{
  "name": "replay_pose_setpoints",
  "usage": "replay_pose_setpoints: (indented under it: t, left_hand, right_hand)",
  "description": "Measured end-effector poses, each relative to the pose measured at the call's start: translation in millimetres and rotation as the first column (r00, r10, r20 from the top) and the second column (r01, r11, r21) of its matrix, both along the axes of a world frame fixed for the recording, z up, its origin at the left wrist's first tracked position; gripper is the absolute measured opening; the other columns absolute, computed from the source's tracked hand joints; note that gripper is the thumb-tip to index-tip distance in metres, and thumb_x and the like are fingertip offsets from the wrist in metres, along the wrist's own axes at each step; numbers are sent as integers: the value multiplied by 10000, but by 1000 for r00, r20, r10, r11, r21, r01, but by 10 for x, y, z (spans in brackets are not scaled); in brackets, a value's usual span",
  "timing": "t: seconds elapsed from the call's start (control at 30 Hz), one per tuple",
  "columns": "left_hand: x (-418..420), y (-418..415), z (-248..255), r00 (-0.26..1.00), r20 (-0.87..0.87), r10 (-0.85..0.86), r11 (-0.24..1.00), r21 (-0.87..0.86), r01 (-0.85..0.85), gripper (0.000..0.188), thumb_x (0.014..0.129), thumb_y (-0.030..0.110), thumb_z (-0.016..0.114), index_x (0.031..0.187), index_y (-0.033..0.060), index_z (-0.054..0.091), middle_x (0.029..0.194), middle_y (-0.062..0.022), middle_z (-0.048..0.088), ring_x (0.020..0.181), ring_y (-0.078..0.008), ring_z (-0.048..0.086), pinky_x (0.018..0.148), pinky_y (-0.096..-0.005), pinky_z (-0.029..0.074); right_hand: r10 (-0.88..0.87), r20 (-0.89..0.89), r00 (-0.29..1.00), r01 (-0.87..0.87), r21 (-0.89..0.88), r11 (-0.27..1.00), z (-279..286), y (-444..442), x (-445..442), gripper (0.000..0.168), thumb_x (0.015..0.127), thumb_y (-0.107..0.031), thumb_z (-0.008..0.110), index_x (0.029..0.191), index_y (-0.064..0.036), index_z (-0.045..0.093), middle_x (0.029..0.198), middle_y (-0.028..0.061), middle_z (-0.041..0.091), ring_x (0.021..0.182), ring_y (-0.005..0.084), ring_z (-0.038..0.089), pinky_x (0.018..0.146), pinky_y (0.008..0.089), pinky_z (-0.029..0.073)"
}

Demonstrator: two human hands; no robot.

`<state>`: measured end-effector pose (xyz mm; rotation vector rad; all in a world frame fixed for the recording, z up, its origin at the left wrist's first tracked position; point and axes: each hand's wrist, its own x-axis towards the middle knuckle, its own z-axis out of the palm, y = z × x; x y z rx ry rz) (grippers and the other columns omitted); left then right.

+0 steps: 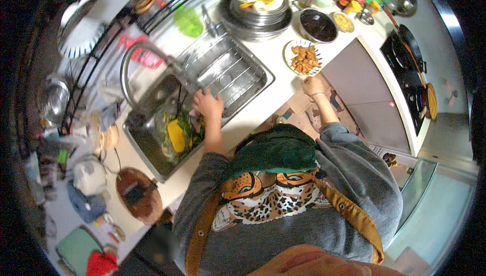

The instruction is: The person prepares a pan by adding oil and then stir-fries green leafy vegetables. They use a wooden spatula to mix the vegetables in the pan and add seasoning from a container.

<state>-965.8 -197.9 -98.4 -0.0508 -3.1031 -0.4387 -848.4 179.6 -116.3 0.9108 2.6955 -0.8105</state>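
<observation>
My left hand [208, 104] is over the divider of the stainless steel double sink [162, 179], fingers apart, with nothing seen in it. Left of it, the deep basin has leafy greens [166, 126] and a yellow object [175, 135] in it. To the right, a wire rack [228, 76] spans the other basin. My right hand [313, 85], its fingers curled, is at the counter's front edge, just below a plate [289, 56] with a blue-striped rim. Browned chunks of food [305, 59] are heaped on that plate. The palm side of my right hand is hidden.
Behind the sink are stacked metal bowls [258, 16]; a pot of dark liquid [318, 25] stands to their right. The curved faucet [127, 73] arches over the left basin. A black cooktop [404, 75] is far right. An oval brown board [142, 200] lies at left.
</observation>
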Motion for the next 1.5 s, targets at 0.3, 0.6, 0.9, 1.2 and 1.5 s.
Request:
replay_pose_setpoints:
  t: [0.3, 0.6, 0.9, 1.2, 1.5]
  left_hand:
    - [205, 1709, 642, 829, -67, -555, 647, 592, 481, 276, 816, 172, 649, 1046, 23, 624, 1120, -193, 563, 1059, -343, 535, 882, -463, 429]
    - [1957, 4491, 330, 259, -278, -925, 136, 394, 909, 741, 948, 584, 321, 1493, 91, 231, 1558, -169, 171, 1454, -364, 81, 1083, -693, 27]
    - [2556, 6354, -216, 138, 200, -970, 190, 268, 944, 563, 902, 432, 569, 1347, 97, 483, 1349, -243, 477, 1270, -393, 442, 1034, -603, 312]
    - [3581, 8221, -774, -414, 274, -868, 77, 898, 434, 401, 976, 359, 493, 1123, 10, 626, 963, -146, 696, 917, -239, 661, 801, -358, 478]
    - [3419, 9882, 33, -502, 450, -739, 394, 892, 221, 304, 966, 209, 504, 1209, 51, 596, 1092, -98, 670, 982, -193, 648, 856, -333, 501]
  right_hand:
    - [-85, 174, 981, 93, -36, 995, -240, 844, 935, 425, 884, -410, 621, 1093, -40, 641, 1003, 113, 695, 959, 263, 676, 782, 468, 539]
    - [-761, 161, 628, -89, -957, -277, 247, 1791, 1839, 826, 833, -778, 389, 1265, -82, 493, 1023, 93, 632, 967, 214, 616, 766, 413, 541]
    - [-963, -268, 39, -257, -934, 249, 1090, 3290, 3973, 337, 962, -307, 523, 1095, -11, 615, 1223, 212, 607, 1167, 301, 581, 965, 464, 482]
    - [-985, -103, -141, 46, -994, 98, 567, 3552, 4464, 115, 915, -60, 544, 989, -42, 630, 934, 112, 688, 876, 235, 692, 751, 354, 585]
    - [-884, -390, -259, 554, -810, 195, 561, 5281, 4377, 151, 923, -167, 583, 871, -35, 634, 755, 18, 658, 677, 131, 629, 598, 265, 496]
